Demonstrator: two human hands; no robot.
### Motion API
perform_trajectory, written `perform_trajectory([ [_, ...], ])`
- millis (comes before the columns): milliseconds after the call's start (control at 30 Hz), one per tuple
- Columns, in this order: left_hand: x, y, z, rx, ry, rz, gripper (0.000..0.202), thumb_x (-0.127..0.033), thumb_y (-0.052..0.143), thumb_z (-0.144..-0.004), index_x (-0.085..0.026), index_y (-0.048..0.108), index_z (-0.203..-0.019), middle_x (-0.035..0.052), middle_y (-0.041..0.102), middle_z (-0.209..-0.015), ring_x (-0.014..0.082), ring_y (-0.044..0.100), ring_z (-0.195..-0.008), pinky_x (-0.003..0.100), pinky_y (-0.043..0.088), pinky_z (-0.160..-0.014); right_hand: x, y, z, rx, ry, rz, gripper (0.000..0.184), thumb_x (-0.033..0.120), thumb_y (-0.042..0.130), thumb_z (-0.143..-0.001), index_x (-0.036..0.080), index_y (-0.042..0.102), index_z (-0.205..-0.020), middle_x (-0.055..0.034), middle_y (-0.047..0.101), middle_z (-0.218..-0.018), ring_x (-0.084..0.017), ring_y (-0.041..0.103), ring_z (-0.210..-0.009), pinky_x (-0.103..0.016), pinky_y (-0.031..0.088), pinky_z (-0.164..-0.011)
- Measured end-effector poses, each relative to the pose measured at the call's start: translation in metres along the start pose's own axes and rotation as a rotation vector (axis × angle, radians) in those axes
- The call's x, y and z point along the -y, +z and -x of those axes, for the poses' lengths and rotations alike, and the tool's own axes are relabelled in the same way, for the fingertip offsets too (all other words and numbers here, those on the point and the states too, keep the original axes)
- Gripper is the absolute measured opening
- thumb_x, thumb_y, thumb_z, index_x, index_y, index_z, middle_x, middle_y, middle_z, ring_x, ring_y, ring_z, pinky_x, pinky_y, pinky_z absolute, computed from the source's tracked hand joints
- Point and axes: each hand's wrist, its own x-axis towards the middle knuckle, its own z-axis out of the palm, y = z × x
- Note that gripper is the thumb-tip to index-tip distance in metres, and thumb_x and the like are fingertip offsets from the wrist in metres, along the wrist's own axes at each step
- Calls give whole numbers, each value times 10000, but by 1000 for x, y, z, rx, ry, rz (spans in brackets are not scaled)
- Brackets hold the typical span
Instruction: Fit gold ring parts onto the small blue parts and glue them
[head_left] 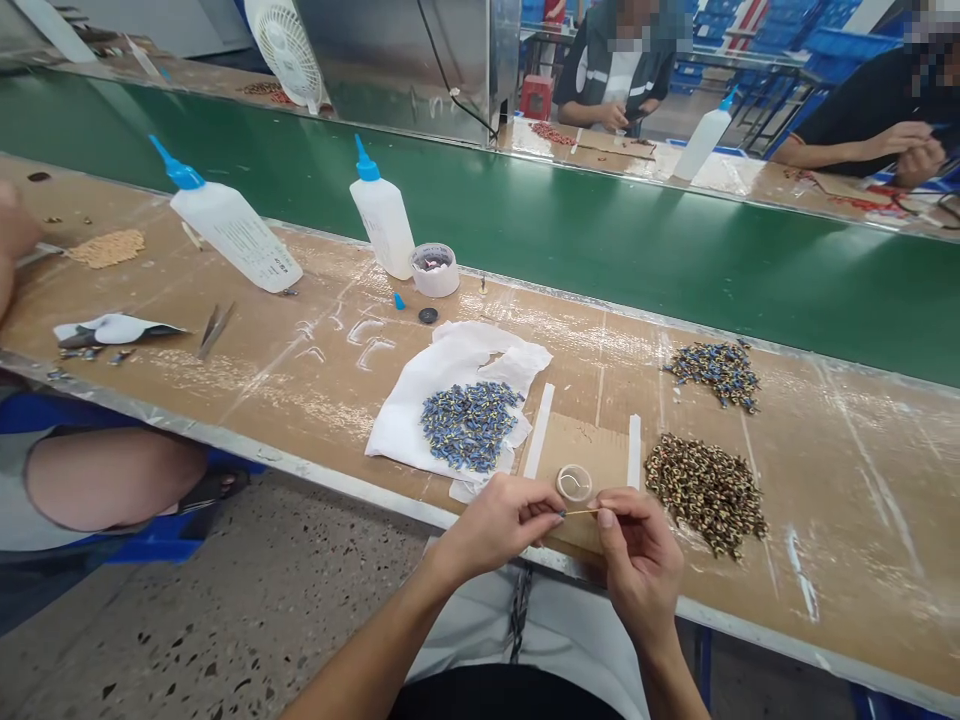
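Thin stick (582, 512) x1 runs roughly 9-to-3 o'clock between the hands; right hand (639, 548) pinches its 3 o'clock end, left hand (517, 512) pinches blue piece (560, 514) x1 at the 9 o'clock end, contact unclear. Clear dish (574, 484) x1 just off at 12, both hands about equally near. Piles x3: larger blue pile (472, 425) at 10, smaller blue pile (718, 373) at 1-2, brown pile (705, 490) at 3; pieces too many to count
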Motion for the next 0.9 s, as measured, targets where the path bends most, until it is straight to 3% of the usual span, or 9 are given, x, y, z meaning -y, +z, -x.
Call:
perform_trajectory([
  [133, 1, 0, 0, -14, -3, -7, 123, -196, 590, -882, -145, 702, -894, 5, 643, -674, 106, 614, -569, 176, 479, -577, 4, 1, -2, -1, 10, -35, 32, 230, 613, -918, 232, 639, -936, -54, 654, -896, -203, 641, -872, -338, 530, -735],
  [367, 5, 1, 1, -25, 20, -12, 147, -214, 573, -902, -137, 697, -927, 23, 668, -732, 113, 647, -603, 186, 512, -615, 3, 3, -16, -183, 4, -15, 39, 256, 639, -906, 221, 651, -919, -62, 636, -956, -212, 618, -929, -337, 504, -746],
  [533, 4, -1, 3, 6, 10, -17, 155, -209, 546, -930, -149, 685, -963, 17, 655, -759, 111, 640, -632, 181, 504, -618, 5, 8, -24, 21, -59, 250, 83, 250, 619, -917, 224, 694, -941, -74, 651, -991, -217, 634, -928, -356, 517, -774],
  [633, 3, -3, 3, 11, 3, -43, 157, -224, 545, -940, -158, 687, -946, 17, 660, -756, 112, 627, -638, 184, 503, -623, 11, 5, -22, 73, -88, 313, 218, 236, 584, -934, 243, 689, -1125, -92, 651, -1101, -222, 640, -974, -377, 531, -817],
  [733, 6, -4, 2, -11, 2, -68, 174, -256, 549, -946, -162, 693, -972, 32, 685, -790, 119, 630, -640, 195, 509, -620, 13, -18, -17, 24, -74, 362, 305, 237, 563, -944, 241, 648, -1237, -107, 642, -1169, -220, 640, -968, -392, 531, -829],
  [900, 13, -5, 1, -18, 2, -92, 180, -277, 544, -950, -176, 689, -989, 25, 690, -780, 121, 631, -635, 198, 510, -614, 1, -103, 2, -309, 112, 562, 256, 379, 608, -922, 202, 695, -1084, -108, 701, -1058, -241, 653, -906, -386, 522, -793],
])
